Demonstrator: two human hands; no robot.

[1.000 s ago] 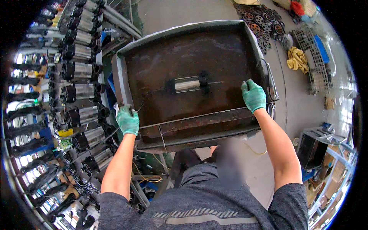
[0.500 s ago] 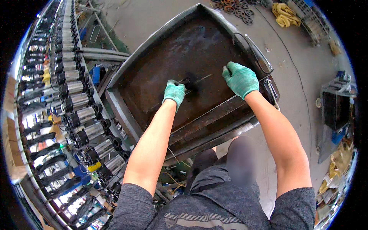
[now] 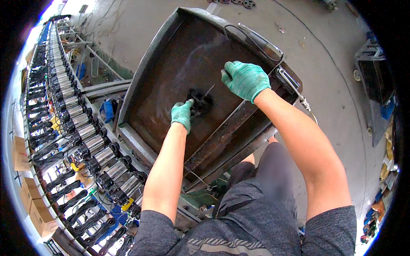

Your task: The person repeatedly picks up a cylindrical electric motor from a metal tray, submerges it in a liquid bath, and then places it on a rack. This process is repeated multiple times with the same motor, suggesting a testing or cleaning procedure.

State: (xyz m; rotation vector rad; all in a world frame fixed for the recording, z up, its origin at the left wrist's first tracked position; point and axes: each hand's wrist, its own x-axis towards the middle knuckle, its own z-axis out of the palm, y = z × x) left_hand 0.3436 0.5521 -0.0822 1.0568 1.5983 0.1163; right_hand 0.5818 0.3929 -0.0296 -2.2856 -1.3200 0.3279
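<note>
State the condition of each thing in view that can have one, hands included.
Left gloved hand: touching the black part; full grip hidden.
Black part: inside the tray, partly covered by the left hand.
Right gloved hand: fingers curled, over the tray, nothing visible in it; palm hidden.
Metal tray: open-topped, dark inside.
Silver cylinders: lined up in a row.
Black cables: bundled.

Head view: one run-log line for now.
left hand: green-gloved, grips black shafted part | right hand: green-gloved, above metal tray, nothing visible held | part-tray contact: unclear
</note>
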